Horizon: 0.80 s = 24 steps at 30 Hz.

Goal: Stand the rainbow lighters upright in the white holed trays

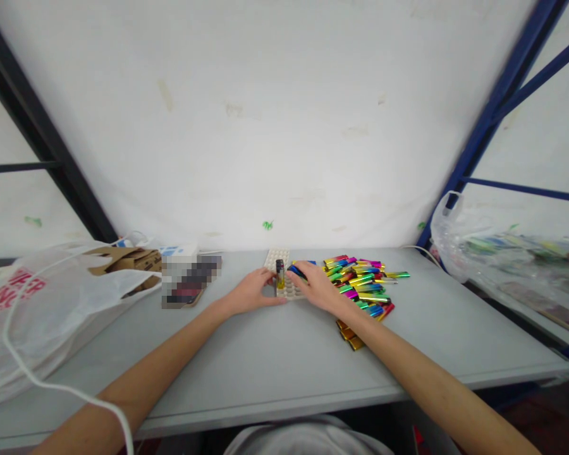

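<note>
A white tray with rows of round holes point(277, 258) lies at the middle back of the grey table point(275, 360). One dark lighter with a yellow base point(279, 275) stands upright in it. My left hand point(252, 292) rests against the tray's left side, fingers curled beside that lighter. My right hand point(315, 285) lies on the tray's right side, fingers closed round a blue lighter point(296, 271). A heap of shiny coloured lighters point(360, 284) lies just right of my right hand, with several gold ones point(349, 335) nearer me under my forearm.
A white plastic bag with red print point(33, 316) and a brown cardboard box point(123, 260) sit at the left, a white cord point(52, 385) trailing toward me. A clear plastic bag point(493, 256) hangs at the right by blue frame bars. A blurred patch point(189, 281) lies left of the tray.
</note>
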### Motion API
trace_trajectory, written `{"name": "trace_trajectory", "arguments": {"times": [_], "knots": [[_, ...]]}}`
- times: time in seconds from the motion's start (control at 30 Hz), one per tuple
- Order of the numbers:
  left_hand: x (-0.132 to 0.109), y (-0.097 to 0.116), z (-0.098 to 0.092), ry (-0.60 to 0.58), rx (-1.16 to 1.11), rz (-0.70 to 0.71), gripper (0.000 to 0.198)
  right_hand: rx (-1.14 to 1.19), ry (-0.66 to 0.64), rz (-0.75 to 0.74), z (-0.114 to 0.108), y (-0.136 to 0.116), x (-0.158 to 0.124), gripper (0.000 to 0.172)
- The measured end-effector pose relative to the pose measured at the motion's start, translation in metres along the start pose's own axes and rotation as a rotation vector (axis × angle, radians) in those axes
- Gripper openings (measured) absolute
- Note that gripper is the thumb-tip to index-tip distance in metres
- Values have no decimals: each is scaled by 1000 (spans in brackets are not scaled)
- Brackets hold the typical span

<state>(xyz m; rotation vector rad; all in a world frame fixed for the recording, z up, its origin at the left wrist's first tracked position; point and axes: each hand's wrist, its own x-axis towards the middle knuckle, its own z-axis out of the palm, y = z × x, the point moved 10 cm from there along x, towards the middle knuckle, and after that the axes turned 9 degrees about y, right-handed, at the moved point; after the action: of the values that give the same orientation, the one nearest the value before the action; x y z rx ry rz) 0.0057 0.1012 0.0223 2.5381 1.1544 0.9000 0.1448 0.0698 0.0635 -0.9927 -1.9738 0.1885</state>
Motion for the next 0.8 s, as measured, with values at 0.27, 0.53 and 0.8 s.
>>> {"name": "trace_trajectory", "arguments": {"times": [0.27,0.53,0.8], "knots": [[-1,1,-1,-3,9,-3,59,-41,-45,97,0,3,1,42],[1,1,0,-9,11,7,54,-190,-188,65,14,2,-1,32],[1,6,-2,-2,-32,25,54,-456,-232,-82,26,-17,8,43]]}}
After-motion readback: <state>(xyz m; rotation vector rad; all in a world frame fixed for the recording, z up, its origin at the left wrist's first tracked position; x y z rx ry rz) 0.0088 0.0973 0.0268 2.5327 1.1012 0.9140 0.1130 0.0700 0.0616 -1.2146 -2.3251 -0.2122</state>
